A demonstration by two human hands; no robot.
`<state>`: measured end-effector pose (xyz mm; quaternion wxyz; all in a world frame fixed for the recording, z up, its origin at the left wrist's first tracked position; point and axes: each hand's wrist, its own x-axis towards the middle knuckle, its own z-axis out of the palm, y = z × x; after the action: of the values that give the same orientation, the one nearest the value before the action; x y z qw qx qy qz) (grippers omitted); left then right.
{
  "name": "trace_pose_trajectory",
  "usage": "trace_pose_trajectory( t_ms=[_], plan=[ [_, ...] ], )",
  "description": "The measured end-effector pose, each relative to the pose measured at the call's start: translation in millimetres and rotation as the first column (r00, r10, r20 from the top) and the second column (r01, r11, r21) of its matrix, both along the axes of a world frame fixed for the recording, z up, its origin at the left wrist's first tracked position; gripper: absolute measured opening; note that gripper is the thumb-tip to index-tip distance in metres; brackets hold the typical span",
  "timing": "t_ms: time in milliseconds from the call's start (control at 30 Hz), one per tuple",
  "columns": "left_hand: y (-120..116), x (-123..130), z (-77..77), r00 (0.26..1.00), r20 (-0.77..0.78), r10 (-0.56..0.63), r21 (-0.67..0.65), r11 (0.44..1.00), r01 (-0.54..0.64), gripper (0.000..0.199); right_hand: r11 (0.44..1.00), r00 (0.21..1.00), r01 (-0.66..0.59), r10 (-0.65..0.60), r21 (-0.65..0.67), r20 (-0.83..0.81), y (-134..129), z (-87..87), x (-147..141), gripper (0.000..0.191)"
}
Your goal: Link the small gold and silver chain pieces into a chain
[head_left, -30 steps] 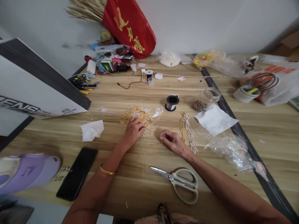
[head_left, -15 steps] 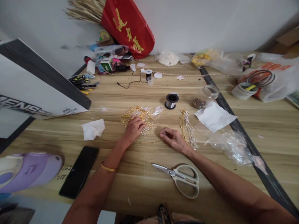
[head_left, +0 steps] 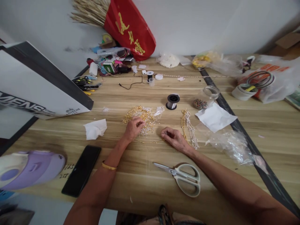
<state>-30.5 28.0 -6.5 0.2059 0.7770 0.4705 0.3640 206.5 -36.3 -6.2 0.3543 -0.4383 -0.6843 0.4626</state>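
My left hand (head_left: 134, 128) rests at the near edge of a loose pile of gold and silver beaded chains (head_left: 146, 117), its fingertips pinched together; what is between them is too small to make out. To its right, my right hand (head_left: 174, 138) is closed, thumb against forefinger, at the end of a thin gold chain (head_left: 147, 142). That chain lies along the table between both hands, and its left end passes close to my left wrist. Just beyond my right hand lie gold and silver bead strands (head_left: 191, 131). Scissors (head_left: 185, 178) with pale handles lie nearer to me, blades pointing left.
A wire spool (head_left: 172, 102) stands behind the pile. Right of it are a glass jar (head_left: 207, 97) of beads, white paper (head_left: 215, 117) and clear plastic bags (head_left: 232, 145). At left are a tissue (head_left: 95, 128), a black phone (head_left: 81, 170) and a large box (head_left: 47, 84).
The whole view has shifted slightly. My left hand's fingers have drawn closer together at the pile's edge. My right hand stays in nearly the same place by the thin chain.
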Motion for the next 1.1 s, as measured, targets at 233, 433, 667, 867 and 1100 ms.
trace_pose_trajectory(
  t_ms=[233,433,667,867,1100],
  plan=[
    [-1.4,2.0,-1.4,0.999,0.038,0.007,0.004,1.000,-0.007,0.008,1.000,1.000,-0.003,0.003,-0.005,0.001,0.7,-1.7,0.5,0.022],
    [-3.3,2.2,3.4,0.995,0.100,0.003,0.012,1.000,-0.005,0.004,1.000,1.000,-0.008,0.007,-0.008,-0.009,0.8,-2.7,0.2,0.022],
    [-2.7,1.4,6.5,0.982,0.188,0.012,-0.042,0.999,-0.005,0.007,1.000,1.000,-0.003,0.003,-0.006,-0.002,0.8,-1.4,0.2,0.021],
    [-2.5,1.5,7.0,0.979,0.203,0.002,-0.116,0.993,0.021,0.011,1.000,1.000,-0.005,0.005,-0.010,-0.008,1.0,-1.5,0.1,0.021],
    [-3.2,3.2,6.5,0.980,0.198,0.012,-0.151,0.988,0.018,0.011,1.000,1.000,-0.006,0.006,-0.009,0.007,0.5,-1.1,0.2,0.023]
  ],
)
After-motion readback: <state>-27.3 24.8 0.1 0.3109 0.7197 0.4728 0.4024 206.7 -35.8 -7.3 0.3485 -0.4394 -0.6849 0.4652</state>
